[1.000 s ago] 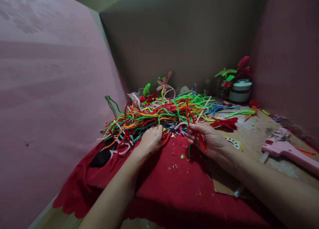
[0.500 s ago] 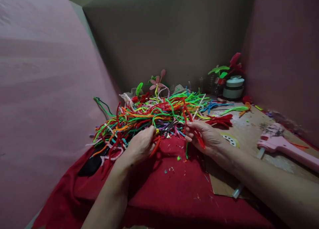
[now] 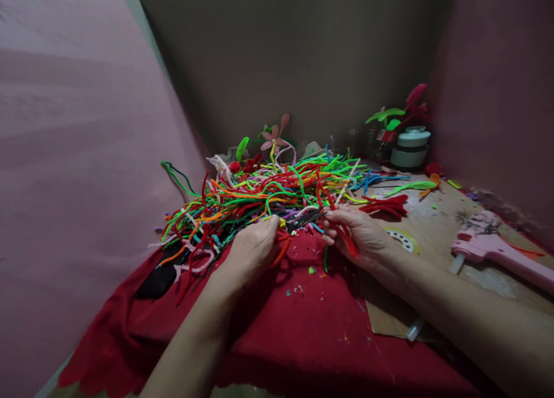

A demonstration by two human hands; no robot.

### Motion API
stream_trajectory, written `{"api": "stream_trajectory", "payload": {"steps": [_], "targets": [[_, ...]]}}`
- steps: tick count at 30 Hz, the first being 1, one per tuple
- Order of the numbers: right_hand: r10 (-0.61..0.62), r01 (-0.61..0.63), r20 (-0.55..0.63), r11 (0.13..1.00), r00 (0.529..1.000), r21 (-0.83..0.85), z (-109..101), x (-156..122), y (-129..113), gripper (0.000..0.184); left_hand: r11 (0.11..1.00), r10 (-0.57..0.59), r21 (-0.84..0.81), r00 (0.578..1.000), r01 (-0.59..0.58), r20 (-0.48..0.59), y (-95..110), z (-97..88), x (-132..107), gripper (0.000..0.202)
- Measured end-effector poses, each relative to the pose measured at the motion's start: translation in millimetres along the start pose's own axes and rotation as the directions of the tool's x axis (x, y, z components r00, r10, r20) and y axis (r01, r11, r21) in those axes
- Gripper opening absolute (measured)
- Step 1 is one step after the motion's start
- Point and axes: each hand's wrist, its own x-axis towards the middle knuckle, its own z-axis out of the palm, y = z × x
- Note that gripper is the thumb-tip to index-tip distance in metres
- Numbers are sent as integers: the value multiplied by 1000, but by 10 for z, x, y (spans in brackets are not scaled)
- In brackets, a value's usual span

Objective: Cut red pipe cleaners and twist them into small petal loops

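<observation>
My left hand point(image 3: 255, 242) is closed around the red-orange handles of a pair of scissors point(image 3: 305, 218). The dark blades point right, and their tips reach my right fingertips. Pinched in my right hand point(image 3: 361, 233) are red pipe cleaners point(image 3: 348, 241), with ends standing up above the fingers and others hanging below the palm. The blade tips meet the red strands beside the thumb; whether they cut into them I cannot tell. Behind both hands lies a heap of many-coloured pipe cleaners point(image 3: 259, 193).
A red cloth point(image 3: 298, 323) with small clippings covers the table front. On the right, a brown board point(image 3: 385, 317) bears a pink glue gun point(image 3: 489, 248), a yellow-rimmed disc point(image 3: 402, 241) and a red bundle point(image 3: 387, 206). Behind stand a lidded jar point(image 3: 411, 150) and a pink fuzzy flower point(image 3: 273, 137).
My left hand has moved right with the scissors, bringing the blades to the red pipe cleaners at my right fingertips. The right hand keeps its pinch; the view has shifted slightly.
</observation>
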Motion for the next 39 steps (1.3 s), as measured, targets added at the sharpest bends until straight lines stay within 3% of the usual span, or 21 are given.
{"api": "stream_trajectory", "payload": {"steps": [8, 15, 32, 39], "targets": [[-106, 104, -26, 991, 994, -82, 18, -15, 4, 14, 1000, 9, 24, 998, -7, -58, 0, 47, -7, 14], [-117, 110, -63, 988, 991, -108, 47, -42, -10, 15, 995, 33, 94, 989, -19, -145, 9, 47, -22, 12], [-111, 102, -74, 988, 991, -117, 9, -17, -6, 14, 997, 47, 61, 999, -46, -11, 42, 64, -42, 16], [-110, 99, -82, 986, 990, -136, 8, -17, 3, 13, 996, 42, 87, 992, -31, -118, 75, 113, -17, 12]]}}
